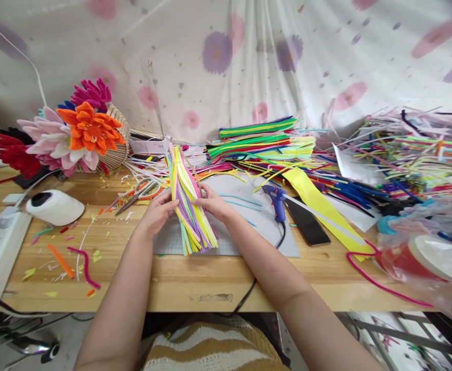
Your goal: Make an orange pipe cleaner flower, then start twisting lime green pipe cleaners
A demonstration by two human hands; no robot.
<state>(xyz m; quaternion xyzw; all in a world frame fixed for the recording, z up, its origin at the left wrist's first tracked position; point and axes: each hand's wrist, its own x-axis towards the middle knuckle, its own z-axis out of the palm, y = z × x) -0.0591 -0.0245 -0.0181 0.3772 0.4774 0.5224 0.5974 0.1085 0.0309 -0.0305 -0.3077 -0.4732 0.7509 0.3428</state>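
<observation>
Between my two hands is a thick bundle of pipe cleaners [190, 203] in yellow, white, purple, pink and green, held slightly tilted over a grey cutting mat [245, 242]. My left hand [159, 210] grips its left side, thumb laid across the front. On the other side my right hand [213, 203] closes round the bundle's right edge; some of its fingers are hidden behind. A pair of scissors [140, 193] with orange and grey handles lies just left of my left hand. To the right of my right hand sits a blue glue gun [277, 202].
Fabric-like flowers [90, 129] in a woven basket stand back left, near a white thread spool [54, 207]. A black phone [306, 221] and a yellow ribbon [318, 206] lie right. Piles of pipe cleaners [256, 144] line the back. A ribbon roll [407, 260] is front right.
</observation>
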